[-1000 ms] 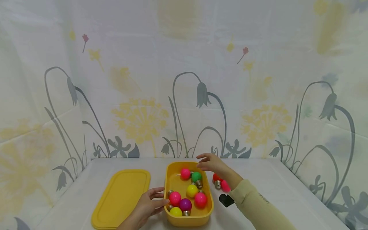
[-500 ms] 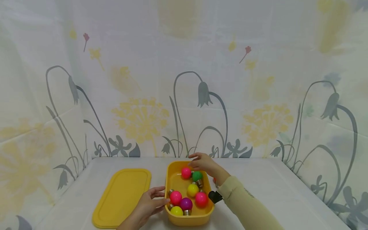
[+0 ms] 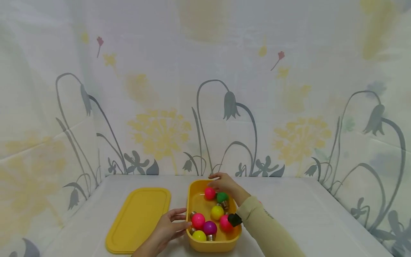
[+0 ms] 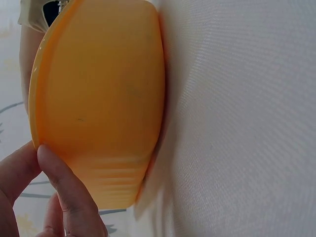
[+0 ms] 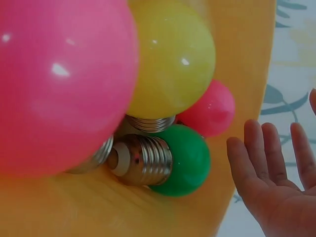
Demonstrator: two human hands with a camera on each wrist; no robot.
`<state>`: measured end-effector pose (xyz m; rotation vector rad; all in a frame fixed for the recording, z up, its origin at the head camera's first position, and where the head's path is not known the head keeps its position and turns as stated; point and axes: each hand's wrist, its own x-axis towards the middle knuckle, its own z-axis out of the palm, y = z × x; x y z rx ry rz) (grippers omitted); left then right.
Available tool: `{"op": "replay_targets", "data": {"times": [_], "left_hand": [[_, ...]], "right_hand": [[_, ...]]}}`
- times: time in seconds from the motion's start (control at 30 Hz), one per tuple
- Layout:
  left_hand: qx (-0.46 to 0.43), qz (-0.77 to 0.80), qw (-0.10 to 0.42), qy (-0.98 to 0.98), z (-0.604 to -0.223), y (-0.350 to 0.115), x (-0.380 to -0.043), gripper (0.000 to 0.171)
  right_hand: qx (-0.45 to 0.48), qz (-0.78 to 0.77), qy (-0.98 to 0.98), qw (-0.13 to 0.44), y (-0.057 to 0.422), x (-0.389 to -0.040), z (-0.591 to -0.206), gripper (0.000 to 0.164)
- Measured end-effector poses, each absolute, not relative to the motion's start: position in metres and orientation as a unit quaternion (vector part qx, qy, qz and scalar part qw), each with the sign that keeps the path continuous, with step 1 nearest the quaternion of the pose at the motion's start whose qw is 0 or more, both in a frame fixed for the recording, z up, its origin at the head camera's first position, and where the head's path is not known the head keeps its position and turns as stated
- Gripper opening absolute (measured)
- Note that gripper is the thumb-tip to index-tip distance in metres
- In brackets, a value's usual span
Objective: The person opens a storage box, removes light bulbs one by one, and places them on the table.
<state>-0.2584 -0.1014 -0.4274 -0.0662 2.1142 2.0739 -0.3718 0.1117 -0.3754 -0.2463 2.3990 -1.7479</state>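
A yellow plastic box (image 3: pixel 215 246) stands in the middle of the table, holding several coloured light bulbs. My left hand (image 3: pixel 168 228) pinches the box's left rim between thumb and finger; the left wrist view shows the box's outer wall (image 4: pixel 103 89) with the thumb and finger at its edge. Over the far right rim reaches my right hand (image 3: pixel 226 185), fingers extended and nothing held. In the right wrist view, a green bulb (image 5: pixel 187 160), a yellow bulb (image 5: pixel 173 59) and a large-looking pink bulb (image 5: pixel 59 89) lie near its fingers. A purple bulb (image 3: pixel 210 227) lies at the near end.
A yellow lid (image 3: pixel 141 217) lies flat on the white table to the left of the box. A bit of red (image 3: pixel 260 202) shows behind the right sleeve (image 3: pixel 266 225). A printed flower curtain (image 3: pixel 205 107) hangs behind the table.
My right hand has moved left, from beside the far right corner to over the box's far end. The sleeve now hides most of the red and pink bulbs outside. The left hand keeps its place.
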Motion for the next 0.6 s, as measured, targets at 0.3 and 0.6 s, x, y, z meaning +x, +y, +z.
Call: {"op": "replay_targets", "data": {"times": [0.3, 0.6], "left_hand": [[-0.028, 0.697, 0.088, 0.711, -0.427, -0.1, -0.257, 0.06], [-0.031, 0.695, 0.091, 0.713, -0.426, -0.1, -0.257, 0.059]], "right_hand": [[-0.067, -0.565, 0.82, 0.061, 0.109, -0.376, -0.388, 0.038], [-0.084, -0.605, 0.786, 0.091, 0.098, -0.372, -0.389, 0.035]]}}
